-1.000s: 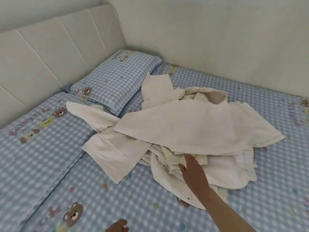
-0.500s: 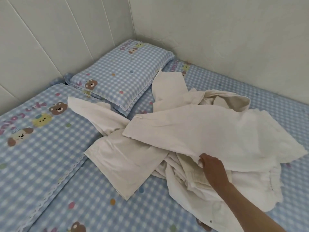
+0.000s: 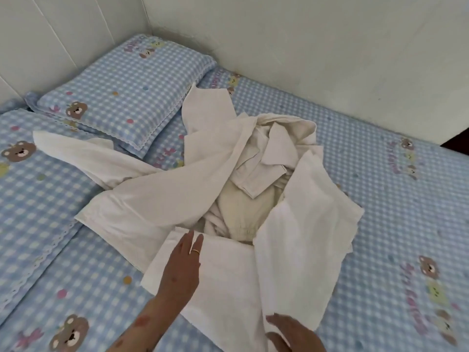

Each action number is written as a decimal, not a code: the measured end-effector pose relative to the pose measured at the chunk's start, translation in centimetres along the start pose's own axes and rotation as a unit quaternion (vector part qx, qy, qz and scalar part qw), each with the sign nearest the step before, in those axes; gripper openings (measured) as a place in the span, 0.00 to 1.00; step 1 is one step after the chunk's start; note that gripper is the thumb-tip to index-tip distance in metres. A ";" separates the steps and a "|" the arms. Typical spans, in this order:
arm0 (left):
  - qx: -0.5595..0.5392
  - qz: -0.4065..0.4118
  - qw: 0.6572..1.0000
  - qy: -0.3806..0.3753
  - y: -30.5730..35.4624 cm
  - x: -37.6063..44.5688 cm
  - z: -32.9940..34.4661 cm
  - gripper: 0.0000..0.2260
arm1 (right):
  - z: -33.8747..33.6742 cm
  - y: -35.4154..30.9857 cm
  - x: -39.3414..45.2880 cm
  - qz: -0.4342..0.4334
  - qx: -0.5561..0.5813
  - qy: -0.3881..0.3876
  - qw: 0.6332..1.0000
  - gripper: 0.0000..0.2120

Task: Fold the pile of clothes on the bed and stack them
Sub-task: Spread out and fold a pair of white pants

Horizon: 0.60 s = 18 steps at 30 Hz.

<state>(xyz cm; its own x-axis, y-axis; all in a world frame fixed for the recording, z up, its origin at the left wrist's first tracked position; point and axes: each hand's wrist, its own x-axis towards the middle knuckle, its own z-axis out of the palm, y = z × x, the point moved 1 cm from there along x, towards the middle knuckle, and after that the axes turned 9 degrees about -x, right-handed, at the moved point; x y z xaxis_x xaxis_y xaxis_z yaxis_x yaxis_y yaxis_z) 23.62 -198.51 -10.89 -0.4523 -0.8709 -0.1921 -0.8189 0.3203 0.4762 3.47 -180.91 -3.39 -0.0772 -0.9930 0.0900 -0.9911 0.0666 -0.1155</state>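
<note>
A loose pile of cream and white clothes [image 3: 253,174] lies in the middle of the bed [image 3: 393,224]. One white garment [image 3: 291,250] is pulled off the pile toward me and spread at the near side. My left hand [image 3: 182,265], with a ring on one finger, rests flat on this garment's left part, fingers together and stretched out. My right hand [image 3: 291,331] presses on the garment's near edge at the bottom of the view; its fingers curl at the cloth, and whether they pinch it is unclear.
The bed has a blue checked sheet with bear prints. A matching pillow [image 3: 121,92] lies at the far left against the white padded headboard [image 3: 63,34]. A second pillow or folded cover [image 3: 30,199] lies at the left. A white wall [image 3: 330,47] runs along the far side.
The top white garment has been dragged off the pile toward me, uncovering crumpled clothes beneath. My left hand has come into view onto the cloth. My right hand moved down to the near edge.
</note>
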 end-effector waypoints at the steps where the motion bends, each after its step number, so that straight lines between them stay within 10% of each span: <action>1: 0.017 0.027 0.999 0.006 -0.5 1.2 0.5 0.31 | 0.1 0.6 1.4 0.029 0.050 0.015 0.998 0.26; 3: 0.085 0.071 0.994 -0.023 -0.8 3.3 1.6 0.36 | 1.4 2.8 4.6 0.035 0.044 0.037 0.998 0.15; 7: 0.190 0.066 0.977 -0.075 -2.7 5.5 3.3 0.36 | 4.2 5.4 12.9 -0.074 -0.069 -0.084 0.991 0.40; 11: 0.212 0.095 0.972 -0.042 -5.2 6.9 4.1 0.34 | 7.7 6.9 17.4 -0.110 -0.169 -0.162 0.966 0.32; 14: 0.205 0.134 0.969 -0.029 -5.5 7.7 3.3 0.29 | 7.1 7.2 18.1 -0.138 -0.198 -0.112 0.964 0.15; 18: 0.173 0.161 0.970 0.055 -3.7 6.4 1.2 0.15 | 3.8 10.1 14.4 -0.072 -0.165 -0.001 0.984 0.17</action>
<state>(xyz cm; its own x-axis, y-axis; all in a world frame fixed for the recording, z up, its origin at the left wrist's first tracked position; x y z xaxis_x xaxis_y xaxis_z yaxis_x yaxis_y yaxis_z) 23.35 -204.81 -14.88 -0.6798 -0.7331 0.0200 -0.7193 0.6718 0.1768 -7.24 -194.87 -7.02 0.0675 -0.9945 0.0800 -0.9728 -0.0478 0.2265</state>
